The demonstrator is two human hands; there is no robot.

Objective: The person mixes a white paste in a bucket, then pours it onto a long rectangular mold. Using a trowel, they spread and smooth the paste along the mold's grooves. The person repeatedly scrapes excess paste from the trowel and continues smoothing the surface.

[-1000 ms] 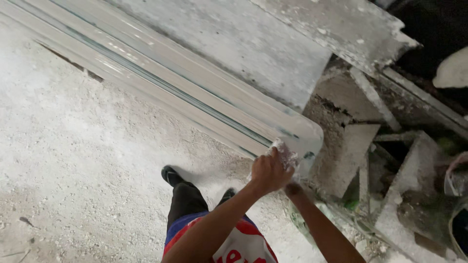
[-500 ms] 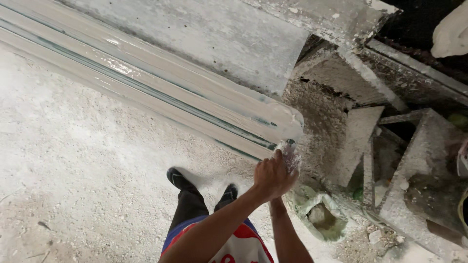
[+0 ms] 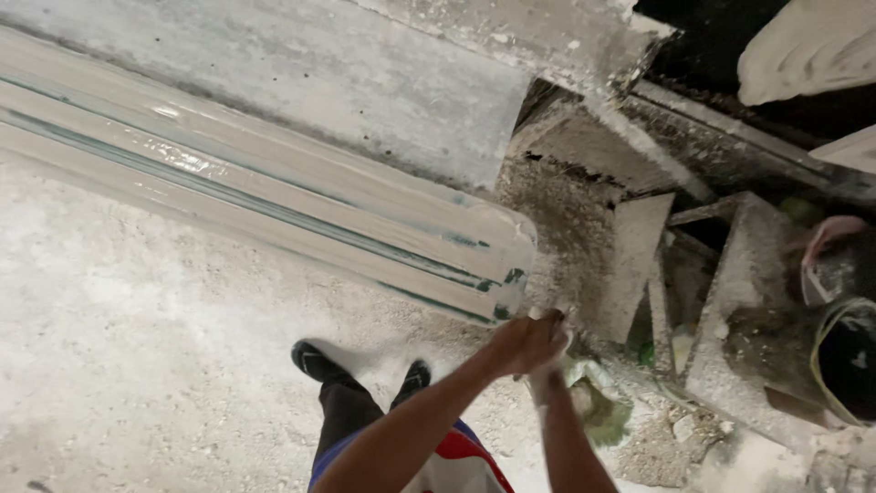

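Head view, looking down at a dusty concrete floor (image 3: 137, 347).

Edges and room: a long stack of wrapped panels (image 3: 274, 205) lies on the floor against a grey slab (image 3: 319, 82). Its near end sits at frame centre, just above the hands. To the left of the stack's end the floor is open and unobstructed down to the person's shoes (image 3: 315, 361). To the right the room closes off: rubble (image 3: 639, 265) of broken concrete pieces and tilted slabs crowds the space, with a dark bucket (image 3: 849, 356) at the right edge and a pale sack (image 3: 803, 50) at the top right.

Surface: floor is rough, white with dust and grit; lighting is dim toward the upper right.

Panels: long axis runs from upper left to lower centre-right, with the near end pointing toward the hands. The wrap is glossy, with green edge lines visible along the length and at the end face.

Hands: left hand (image 3: 525, 342) is closed in a fist just below the panels' end corner, gripping something pale and small; what it is cannot be told. Right hand (image 3: 547, 374) is mostly hidden beneath the left; only the forearm and a whitish patch show, so its grip cannot be told. Both hands are near the end face; contact with the panels is not clear.
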